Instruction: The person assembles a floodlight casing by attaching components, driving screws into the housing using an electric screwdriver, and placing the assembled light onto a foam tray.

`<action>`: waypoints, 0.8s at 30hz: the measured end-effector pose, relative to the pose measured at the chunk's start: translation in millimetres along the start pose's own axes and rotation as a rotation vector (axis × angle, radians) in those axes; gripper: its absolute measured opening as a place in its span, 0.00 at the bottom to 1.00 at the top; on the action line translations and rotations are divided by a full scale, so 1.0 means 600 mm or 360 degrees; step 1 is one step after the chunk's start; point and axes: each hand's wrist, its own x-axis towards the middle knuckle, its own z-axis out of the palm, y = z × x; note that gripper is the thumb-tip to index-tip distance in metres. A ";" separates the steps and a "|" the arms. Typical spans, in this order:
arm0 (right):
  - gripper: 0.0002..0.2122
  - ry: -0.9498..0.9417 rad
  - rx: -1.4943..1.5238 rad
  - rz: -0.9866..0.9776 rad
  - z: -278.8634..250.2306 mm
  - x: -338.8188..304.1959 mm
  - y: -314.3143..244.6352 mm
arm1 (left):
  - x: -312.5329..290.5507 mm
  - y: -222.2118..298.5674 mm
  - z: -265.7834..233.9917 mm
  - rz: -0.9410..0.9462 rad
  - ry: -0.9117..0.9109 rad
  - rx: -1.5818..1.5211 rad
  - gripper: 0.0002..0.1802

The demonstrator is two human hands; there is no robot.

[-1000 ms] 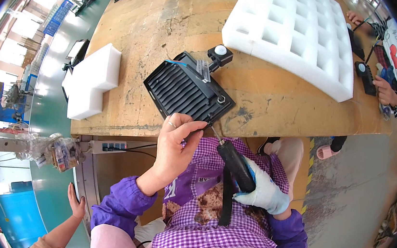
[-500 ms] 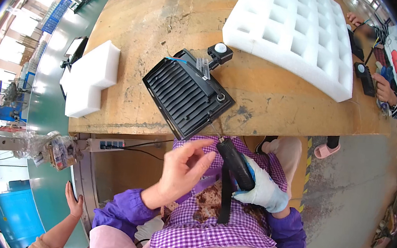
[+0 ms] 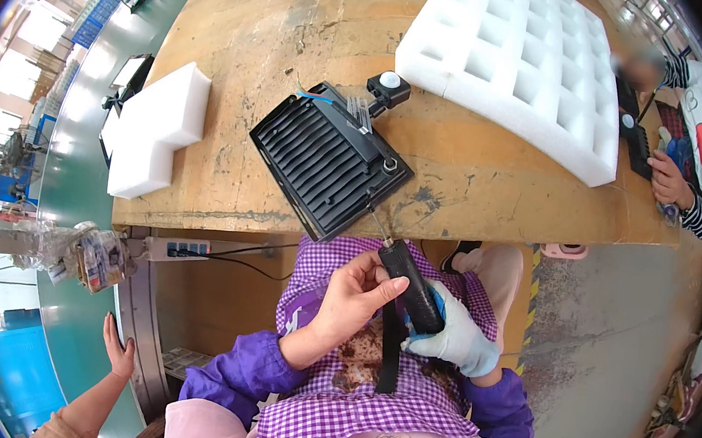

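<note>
My right hand [image 3: 462, 338], in a white and blue work glove, is wrapped round the black body of an electric screwdriver [image 3: 414, 287]. Its thin bit points away from me to the near right corner of a black finned floodlight housing [image 3: 322, 165]. Curled fingers and thumb of my bare left hand [image 3: 353, 294] press against the screwdriver's front part; the fingertips are partly hidden. The floodlight lies fins up, its near corner jutting past the table edge. A sensor head with a white dome [image 3: 389, 88] and a bracket sit on its far side, and blue wire ends [image 3: 314, 96] stick out there.
A white foam tray with square pockets [image 3: 517, 104] stands at the far right of the wooden table [image 3: 241, 122]. White foam blocks [image 3: 155, 130] lie at its left edge. Co-workers' hands show at far left, right and lower left. A power strip [image 3: 181, 249] hangs under the table.
My left hand has moved right and up onto the screwdriver's side, its fingers closing. The view has shifted slightly. At the right, a co-worker's hand and the dark part in it have moved.
</note>
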 end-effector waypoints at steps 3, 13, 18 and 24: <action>0.36 0.0079 -0.0221 -0.0162 0.007 -0.010 -0.005 | 0.001 -0.003 0.001 0.0022 0.0001 0.0065 0.15; 0.36 0.0149 -0.0248 -0.0130 0.009 -0.009 0.022 | 0.029 0.196 -0.035 0.1453 0.0125 0.1848 0.16; 0.36 0.0136 -0.0268 -0.0194 0.008 -0.006 0.021 | 0.130 0.228 -0.044 0.1624 0.0034 0.2846 0.18; 0.37 0.0142 -0.0126 -0.0044 0.010 -0.009 0.012 | 0.147 0.211 -0.077 0.1328 -0.0249 0.2327 0.22</action>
